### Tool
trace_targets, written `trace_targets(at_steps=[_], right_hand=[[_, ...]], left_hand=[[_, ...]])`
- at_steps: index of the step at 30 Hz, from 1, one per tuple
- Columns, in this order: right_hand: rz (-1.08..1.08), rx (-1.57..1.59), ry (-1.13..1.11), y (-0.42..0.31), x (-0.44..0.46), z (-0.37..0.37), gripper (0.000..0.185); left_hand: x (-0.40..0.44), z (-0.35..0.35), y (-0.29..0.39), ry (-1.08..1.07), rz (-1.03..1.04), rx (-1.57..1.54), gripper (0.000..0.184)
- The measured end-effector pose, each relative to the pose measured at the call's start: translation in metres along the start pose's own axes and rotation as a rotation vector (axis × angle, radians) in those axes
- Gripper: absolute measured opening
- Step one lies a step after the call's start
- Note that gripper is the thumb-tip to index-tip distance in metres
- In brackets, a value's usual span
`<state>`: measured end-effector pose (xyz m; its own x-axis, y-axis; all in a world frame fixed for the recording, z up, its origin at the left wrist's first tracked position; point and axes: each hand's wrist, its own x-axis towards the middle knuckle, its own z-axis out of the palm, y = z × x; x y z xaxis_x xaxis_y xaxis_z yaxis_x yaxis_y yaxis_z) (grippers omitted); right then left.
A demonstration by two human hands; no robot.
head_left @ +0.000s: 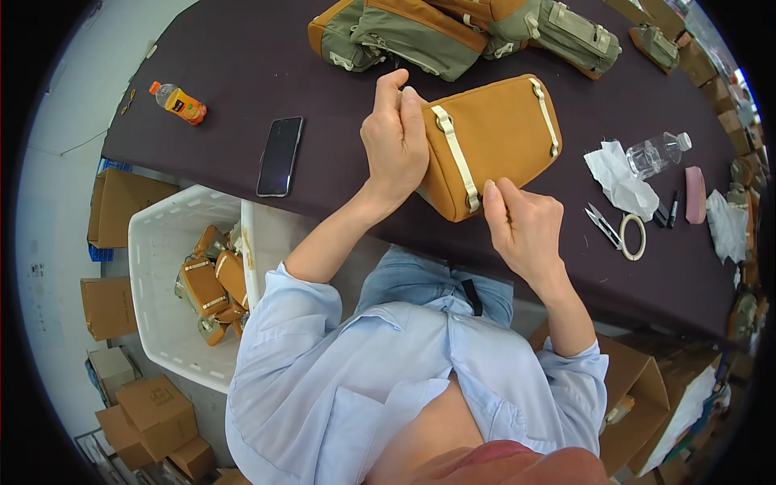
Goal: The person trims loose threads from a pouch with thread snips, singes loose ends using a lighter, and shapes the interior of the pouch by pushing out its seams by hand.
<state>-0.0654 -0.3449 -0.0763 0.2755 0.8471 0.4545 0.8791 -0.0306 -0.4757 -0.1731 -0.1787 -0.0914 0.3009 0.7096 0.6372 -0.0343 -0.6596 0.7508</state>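
A tan fabric bag (497, 133) with two cream straps is held up over the table's front edge, its flat tan face toward me. At its left end my left hand (394, 141) is closed on the edge, thumb and forefinger pointing up. My right hand (524, 225) pinches the lower edge, beside the bottom end of the left cream strap (458, 158). Exactly what the right fingertips grip is hidden. The bag's far side is out of sight.
Green-and-tan bags (420, 36) lie at the back. Left are a phone (280, 158) and an orange drink bottle (179, 103); right, a clear bottle (656, 153), thread snips (604, 226) and a tape roll (633, 237). A white bin (149, 267) holding several bags stands below left.
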Motion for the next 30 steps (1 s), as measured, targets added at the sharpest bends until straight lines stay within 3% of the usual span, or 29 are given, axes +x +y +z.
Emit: trace_targets(at_steps=[6,12,21,30], right_hand=[[-0.061,-0.103,0.043,0.003,-0.002,0.003,0.035],[0.072,0.119,0.009,0.006,-0.011,0.001,0.040],[0.145,0.212,0.053,0.006,-0.021,0.015,0.037],[0.092,0.073,0.106,0.003,-0.020,0.019,0.032]], left_hand=[[0.002,0.005,0.001,0.023,0.056,0.063,0.024],[0.006,0.005,-0.001,0.021,0.044,0.044,0.024],[0.008,0.005,-0.001,0.032,0.007,0.046,0.024],[0.009,0.005,0.000,0.032,-0.021,0.041,0.026]])
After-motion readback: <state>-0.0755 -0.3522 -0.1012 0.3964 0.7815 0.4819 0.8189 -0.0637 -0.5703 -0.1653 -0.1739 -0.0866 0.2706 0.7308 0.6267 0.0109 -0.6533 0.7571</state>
